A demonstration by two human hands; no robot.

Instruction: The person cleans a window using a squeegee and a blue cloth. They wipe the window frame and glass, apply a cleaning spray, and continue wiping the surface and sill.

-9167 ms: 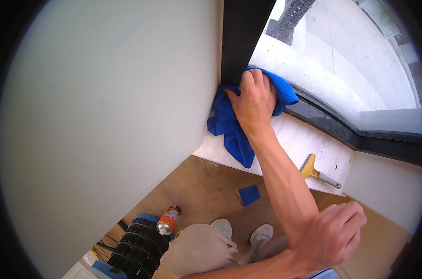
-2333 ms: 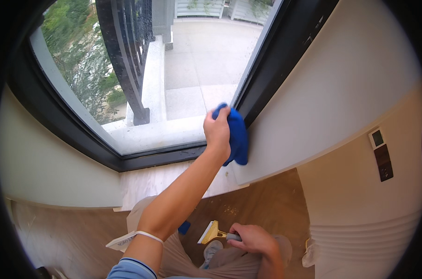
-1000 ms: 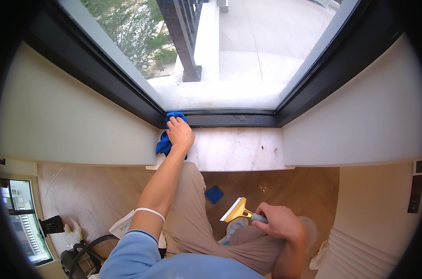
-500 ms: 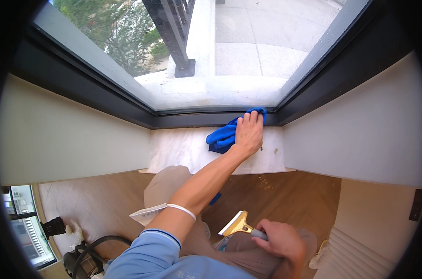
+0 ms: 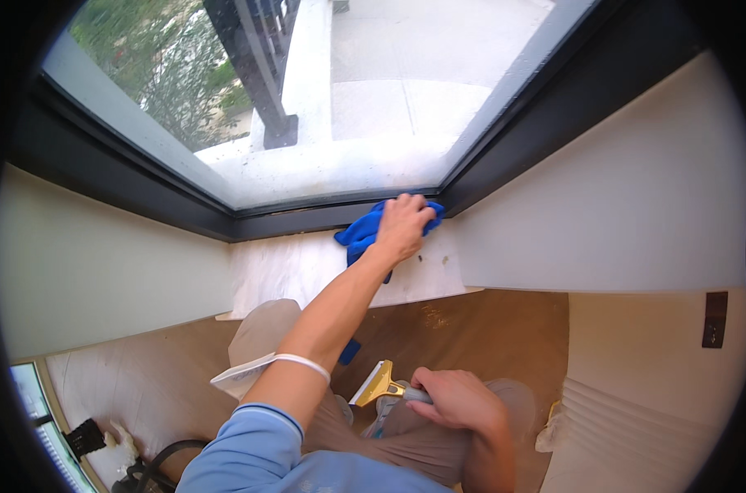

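My left hand presses a bunched blue cloth against the lower rail of the dark window frame, close to its right corner. Part of the cloth hangs over the pale marble-look sill, and my fingers bend over its top. Lower down, near my knee, my right hand is wrapped round the grey handle of a scraper. Its wide gold head and pale blade edge point up and to the left, away from the window.
Small dark specks lie on the sill to the right of the cloth. Pale walls flank the window recess. Bits of debris are on the brown wood floor. A black hose curves at the lower left. A blue object sits beside my left forearm.
The whole view has tilted and shifted. My left hand stays on the cloth by the frame's right corner, its fingers more bent and the cloth differently folded. My right hand still holds the scraper.
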